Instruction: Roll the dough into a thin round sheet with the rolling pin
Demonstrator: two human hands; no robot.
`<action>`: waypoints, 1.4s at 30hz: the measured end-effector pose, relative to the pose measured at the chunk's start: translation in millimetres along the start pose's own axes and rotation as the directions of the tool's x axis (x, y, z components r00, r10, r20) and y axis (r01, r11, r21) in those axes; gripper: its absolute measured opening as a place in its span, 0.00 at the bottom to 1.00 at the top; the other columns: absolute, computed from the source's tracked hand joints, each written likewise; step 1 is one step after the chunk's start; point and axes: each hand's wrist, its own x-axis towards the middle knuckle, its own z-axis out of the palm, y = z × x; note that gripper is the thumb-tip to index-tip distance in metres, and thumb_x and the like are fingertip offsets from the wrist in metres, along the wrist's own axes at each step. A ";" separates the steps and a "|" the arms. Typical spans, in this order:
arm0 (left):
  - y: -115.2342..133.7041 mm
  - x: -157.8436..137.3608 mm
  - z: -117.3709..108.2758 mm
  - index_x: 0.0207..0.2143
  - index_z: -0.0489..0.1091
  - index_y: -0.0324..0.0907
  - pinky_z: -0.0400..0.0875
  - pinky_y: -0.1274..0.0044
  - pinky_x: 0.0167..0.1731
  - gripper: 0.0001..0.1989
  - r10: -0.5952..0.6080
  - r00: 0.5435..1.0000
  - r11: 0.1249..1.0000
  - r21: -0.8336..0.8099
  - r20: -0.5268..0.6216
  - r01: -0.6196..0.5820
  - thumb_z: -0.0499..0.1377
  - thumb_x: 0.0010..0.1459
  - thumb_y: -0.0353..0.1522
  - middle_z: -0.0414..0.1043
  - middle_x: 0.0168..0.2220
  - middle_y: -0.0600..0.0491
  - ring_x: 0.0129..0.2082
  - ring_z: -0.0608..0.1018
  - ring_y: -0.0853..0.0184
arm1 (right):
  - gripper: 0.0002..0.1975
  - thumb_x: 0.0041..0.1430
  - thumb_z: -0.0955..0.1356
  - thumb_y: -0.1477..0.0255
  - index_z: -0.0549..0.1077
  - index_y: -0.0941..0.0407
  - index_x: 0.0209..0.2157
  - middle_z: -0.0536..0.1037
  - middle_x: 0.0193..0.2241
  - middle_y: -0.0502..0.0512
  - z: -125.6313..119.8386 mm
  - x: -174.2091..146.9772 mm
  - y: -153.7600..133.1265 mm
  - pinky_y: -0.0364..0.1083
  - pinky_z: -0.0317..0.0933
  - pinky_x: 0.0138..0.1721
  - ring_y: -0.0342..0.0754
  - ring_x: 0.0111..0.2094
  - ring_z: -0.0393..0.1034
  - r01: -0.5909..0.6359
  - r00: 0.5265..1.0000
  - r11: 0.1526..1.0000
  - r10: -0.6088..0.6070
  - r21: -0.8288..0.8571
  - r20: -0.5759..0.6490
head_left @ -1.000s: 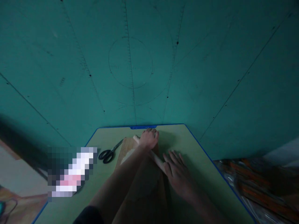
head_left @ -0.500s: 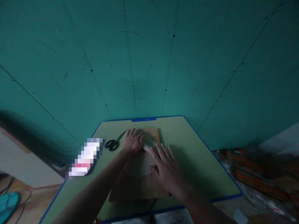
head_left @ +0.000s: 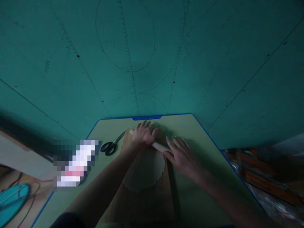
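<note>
A flat sheet of dough (head_left: 144, 172) with a ragged edge lies on a wooden board (head_left: 152, 205). Across the far part of the dough runs a pale rolling pin (head_left: 161, 147), slanting down to the right. My left hand (head_left: 144, 133) lies over the pin's left part, palm down, fingers stretched forward; it hides that stretch of the pin. At the right end of the pin rests my right hand (head_left: 181, 156), its fingers extended and spread, its thumb by the pin. Neither hand is wrapped round the pin.
Black-handled scissors (head_left: 110, 146) lie left of the board, blades toward it. A pixelated bright object (head_left: 77, 163) sits at the left table edge. The blue-edged table (head_left: 201, 186) stands against a green wall (head_left: 152, 63). Plastic-wrapped items (head_left: 268, 183) lie at the right.
Both hands and the rolling pin have moved right across the dough; the left hand is also farther forward. More of the dough's near and right edge shows. The camera view has shifted slightly.
</note>
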 end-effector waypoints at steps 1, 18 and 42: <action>0.8 3.8 0.3 0.54 0.70 0.42 0.60 0.61 0.59 0.25 0.006 1.000 1.000 -0.004 0.003 -0.006 0.40 0.70 0.42 0.70 0.58 0.45 0.62 0.66 0.54 | 0.31 0.70 0.56 0.55 0.61 0.58 0.66 0.68 0.62 0.67 2.7 3.2 6.3 0.62 0.54 0.63 0.61 0.63 0.62 -0.004 1.000 1.000 0.004 0.031 0.016; 1.1 -53.0 -10.4 0.51 0.72 0.39 0.59 0.54 0.59 0.22 -0.007 0.997 1.000 0.028 -0.080 0.009 0.44 0.70 0.40 0.70 0.58 0.40 0.62 0.67 0.49 | 0.27 0.70 0.59 0.63 0.58 0.56 0.67 0.64 0.65 0.66 1.7 -13.6 -15.8 0.62 0.53 0.64 0.58 0.65 0.58 0.025 0.999 0.994 -0.022 0.104 -0.025; -16.5 -197.6 2.0 0.67 0.56 0.42 0.65 0.58 0.60 0.27 -0.071 0.993 0.997 -0.025 -0.094 0.069 0.49 0.66 0.31 0.63 0.65 0.42 0.66 0.64 0.49 | 0.28 0.67 0.58 0.70 0.60 0.61 0.67 0.59 0.68 0.64 11.0 91.8 -110.6 0.56 0.38 0.69 0.54 0.69 0.49 0.335 0.936 0.941 -0.338 0.050 0.099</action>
